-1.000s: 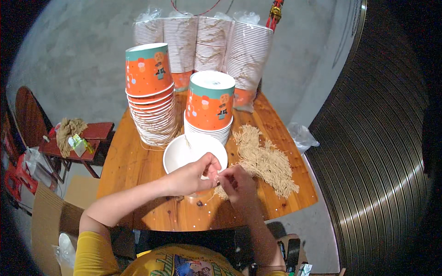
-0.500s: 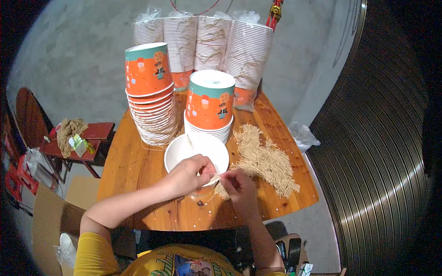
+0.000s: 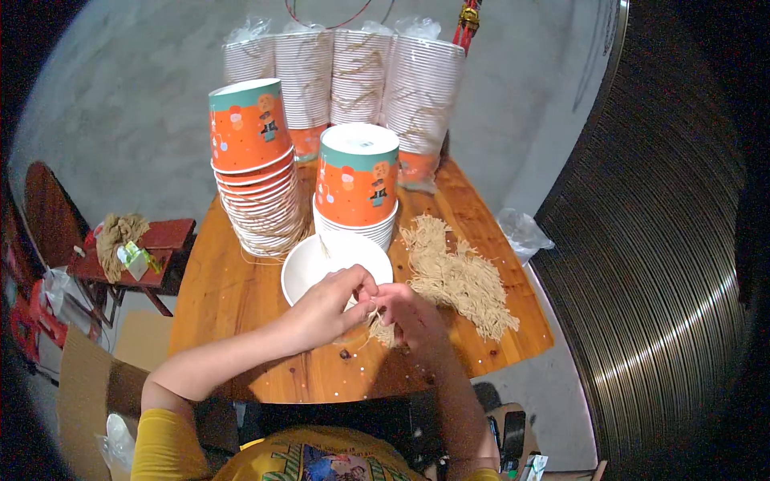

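A white paper bowl (image 3: 298,260) lies tilted toward me on the wooden table, with a short strand showing on its inside. At its near right rim, my left hand (image 3: 333,303) pinches a thin beige string (image 3: 374,319), its fingertips closed together. My right hand (image 3: 411,311) meets it there, fingers bent round the same string; its fingertips are partly hidden. Loose string ends hang below the hands. To the right lies a heap of cut beige strings (image 3: 465,284). Behind the bowl stands a stack of upside-down orange paper buckets (image 3: 357,188).
A taller orange bucket stack (image 3: 255,132) wound with string stands at the left. Bagged stacks of white-rimmed buckets (image 3: 361,80) line the back. A red bench (image 3: 164,240) holds more string; a cardboard box (image 3: 84,377) sits lower left. Ribbed metal sheeting (image 3: 658,240) curves at the right.
My right hand has moved up and left, against the left fingertips, covering much of the string between them. The whole view has shifted slightly.
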Demonstrator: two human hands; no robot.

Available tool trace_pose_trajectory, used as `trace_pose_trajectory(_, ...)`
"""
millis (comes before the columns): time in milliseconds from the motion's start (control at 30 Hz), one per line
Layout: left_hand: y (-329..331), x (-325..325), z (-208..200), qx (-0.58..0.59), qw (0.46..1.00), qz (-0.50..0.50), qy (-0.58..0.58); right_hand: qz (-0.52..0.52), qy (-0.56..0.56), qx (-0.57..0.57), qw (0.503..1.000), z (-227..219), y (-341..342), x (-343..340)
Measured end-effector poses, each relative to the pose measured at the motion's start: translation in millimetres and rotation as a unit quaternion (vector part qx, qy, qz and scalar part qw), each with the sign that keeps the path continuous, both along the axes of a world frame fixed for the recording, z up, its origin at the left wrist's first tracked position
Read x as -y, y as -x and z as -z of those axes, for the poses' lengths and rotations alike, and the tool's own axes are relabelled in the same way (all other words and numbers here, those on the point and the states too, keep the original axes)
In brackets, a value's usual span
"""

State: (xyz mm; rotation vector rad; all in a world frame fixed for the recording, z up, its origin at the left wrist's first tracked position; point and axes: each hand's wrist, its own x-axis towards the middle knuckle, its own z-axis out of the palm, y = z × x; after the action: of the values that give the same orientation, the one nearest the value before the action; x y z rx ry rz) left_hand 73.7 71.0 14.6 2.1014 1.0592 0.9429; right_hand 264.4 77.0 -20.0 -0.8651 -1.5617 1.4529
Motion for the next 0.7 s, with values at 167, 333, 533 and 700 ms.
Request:
trace_pose_trajectory(167, 0.4, -1.4, 2.3, -0.033, 0.997, -0.015, -0.065, 0.007, -0.02, 0.066, 0.998, -6.8, 0.5, -9.1)
trace_pose_trajectory(333, 2.8, -2.3, 6.7, -0.017, 0.996, -0.005, -0.083, 0.001, -0.023, 0.065, 0.998, -14.2, 2.0, -9.3)
trace_pose_trajectory(533, 3.0, -4.5, 12.0, -0.03, 0.993, 0.002, -0.112, -0.006, -0.062, 0.131, 0.989, -12.2, -6.4, -17.0)
trace_pose_trajectory(700, 3.8, -4.9, 14.8, -0.041, 0.992, 0.001, -0.115, 0.047, -0.323, 0.23, 0.917, -7.7, -12.6, -19.6)
